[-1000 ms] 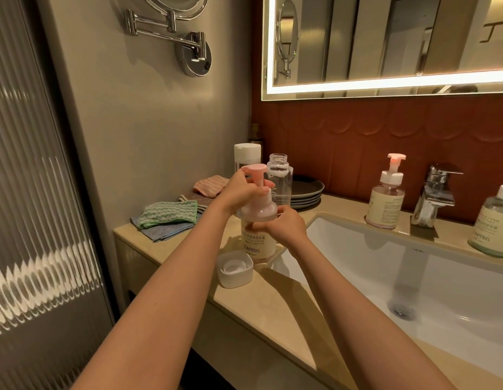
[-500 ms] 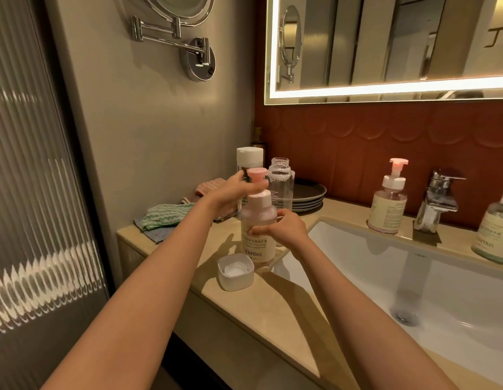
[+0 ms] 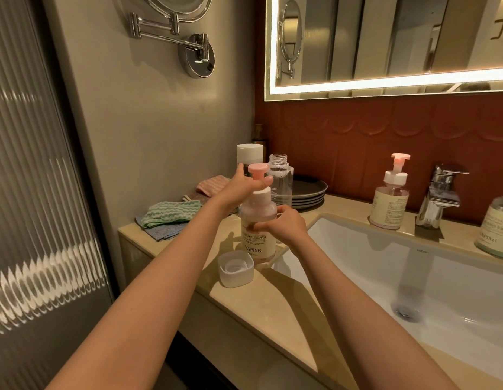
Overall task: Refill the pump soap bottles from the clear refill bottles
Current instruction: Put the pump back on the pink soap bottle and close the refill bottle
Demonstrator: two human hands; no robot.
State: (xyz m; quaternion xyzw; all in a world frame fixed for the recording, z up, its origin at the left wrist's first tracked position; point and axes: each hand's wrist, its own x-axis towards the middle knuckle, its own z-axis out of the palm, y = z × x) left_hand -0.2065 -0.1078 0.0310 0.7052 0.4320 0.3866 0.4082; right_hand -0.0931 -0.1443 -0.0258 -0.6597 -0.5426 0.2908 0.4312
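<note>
Two hands on a round, translucent soap bottle [image 3: 257, 243] near the counter [image 3: 273, 299] edge: left hand [image 3: 239, 190] curls round its pink pump [image 3: 257, 168], right hand [image 3: 284, 226] grips its body.

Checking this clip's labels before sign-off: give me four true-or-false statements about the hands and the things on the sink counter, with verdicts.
1. The right hand grips the body of the pink pump bottle. True.
2. The left hand hangs free, holding nothing. False: it holds the bottle's pump neck.
3. The clear refill bottle nearest the plates is capped. False: its neck is open.
4. A white cap lies on the counter, open side up. True.
</note>
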